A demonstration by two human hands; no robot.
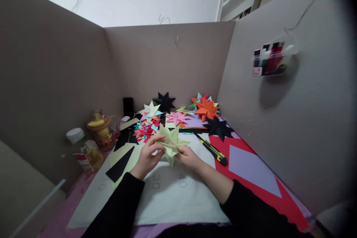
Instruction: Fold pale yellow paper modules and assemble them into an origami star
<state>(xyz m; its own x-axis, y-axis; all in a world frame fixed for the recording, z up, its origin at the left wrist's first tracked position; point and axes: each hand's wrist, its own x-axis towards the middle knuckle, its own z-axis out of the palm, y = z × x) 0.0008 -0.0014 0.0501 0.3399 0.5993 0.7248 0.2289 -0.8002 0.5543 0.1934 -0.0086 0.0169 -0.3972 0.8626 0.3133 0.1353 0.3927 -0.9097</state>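
Between my two hands is a pale green folded paper star [173, 137], its points fanned out above a white mat [178, 204] printed with numbers. My left hand [150, 154] pinches the star's left side, thumb and fingers on a folded point. At its right side my right hand [189, 156] grips the lower edge, with the fingertips partly hidden behind the paper. A yellow and black utility knife [213, 150] lies right of the star. Pale green paper sheets [131, 163] and a black paper strip [120, 164] lie left of my left hand.
Finished paper stars, including an orange star [206, 109], a pink star [177, 118] and black stars [219, 128], sit toward the back. A capped bottle [86, 150] and a yellow-lidded jar [100, 132] stand left. Red paper [242, 178] covers the right; grey panels surround the table.
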